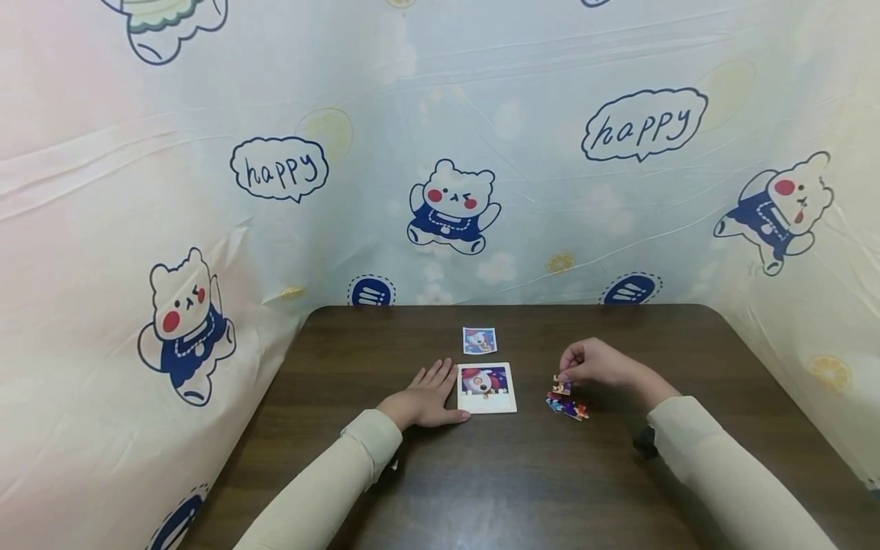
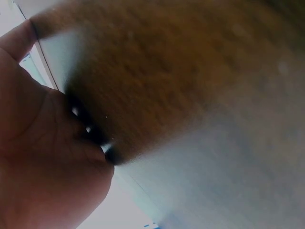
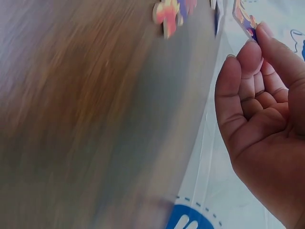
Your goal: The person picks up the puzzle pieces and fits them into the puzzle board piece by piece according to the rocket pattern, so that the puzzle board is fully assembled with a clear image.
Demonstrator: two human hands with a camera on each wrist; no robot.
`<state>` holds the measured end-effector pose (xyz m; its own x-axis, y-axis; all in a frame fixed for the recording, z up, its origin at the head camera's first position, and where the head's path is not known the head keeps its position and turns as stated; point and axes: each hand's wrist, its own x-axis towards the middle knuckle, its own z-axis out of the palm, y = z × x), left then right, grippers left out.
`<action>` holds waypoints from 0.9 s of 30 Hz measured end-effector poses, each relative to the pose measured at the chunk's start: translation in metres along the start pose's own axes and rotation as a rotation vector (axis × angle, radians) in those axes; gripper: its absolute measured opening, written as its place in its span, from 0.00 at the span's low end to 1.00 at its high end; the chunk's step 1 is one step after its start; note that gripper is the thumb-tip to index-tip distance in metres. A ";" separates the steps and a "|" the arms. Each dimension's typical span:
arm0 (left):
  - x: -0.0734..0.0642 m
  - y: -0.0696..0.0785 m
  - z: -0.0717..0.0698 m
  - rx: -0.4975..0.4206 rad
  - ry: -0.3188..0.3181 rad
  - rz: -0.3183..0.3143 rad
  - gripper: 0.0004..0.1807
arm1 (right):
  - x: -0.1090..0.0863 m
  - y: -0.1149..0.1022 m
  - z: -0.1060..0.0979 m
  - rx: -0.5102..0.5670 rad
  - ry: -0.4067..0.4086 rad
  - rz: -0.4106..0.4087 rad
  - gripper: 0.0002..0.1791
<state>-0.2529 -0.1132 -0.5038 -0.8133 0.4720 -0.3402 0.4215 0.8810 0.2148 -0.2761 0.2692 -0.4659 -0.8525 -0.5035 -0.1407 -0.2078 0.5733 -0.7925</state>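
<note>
In the head view my left hand (image 1: 428, 399) lies flat on the table with fingers spread, its thumb and fingertips at the left edge of a white puzzle tray (image 1: 505, 403). The tray's upper part holds joined pieces showing a white cartoon character (image 1: 484, 380); its lower part is white. To the right, my right hand (image 1: 600, 363) pinches a jigsaw piece (image 3: 244, 20) between thumb and forefinger, seen in the right wrist view with purple and orange colours. Just below it lies a small pile of loose jigsaw pieces (image 1: 567, 408). The left wrist view shows my palm (image 2: 43, 143) against the tabletop.
A small square picture card (image 1: 479, 341) with a similar cartoon lies behind the tray. The dark brown wooden table (image 1: 481, 489) ends at a printed cloth backdrop (image 1: 536, 206), which hangs behind it and along both sides.
</note>
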 end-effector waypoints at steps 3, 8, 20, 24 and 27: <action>0.004 -0.003 0.004 0.025 -0.005 -0.002 0.62 | 0.007 -0.002 0.007 0.001 -0.011 -0.012 0.09; 0.016 -0.013 0.016 0.054 -0.005 -0.005 0.65 | 0.017 -0.006 0.018 0.008 -0.036 -0.030 0.09; 0.022 -0.017 0.018 0.050 -0.004 -0.006 0.63 | 0.040 -0.023 0.043 0.020 -0.060 -0.053 0.09; 0.020 -0.015 0.017 0.051 -0.014 -0.020 0.63 | 0.047 -0.028 0.051 0.041 -0.068 -0.061 0.08; 0.017 -0.013 0.015 0.041 -0.008 -0.017 0.64 | 0.052 -0.032 0.057 0.053 -0.073 -0.073 0.07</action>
<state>-0.2665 -0.1157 -0.5258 -0.8174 0.4569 -0.3510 0.4237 0.8895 0.1711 -0.2864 0.1880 -0.4816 -0.7985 -0.5893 -0.1229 -0.2406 0.4995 -0.8323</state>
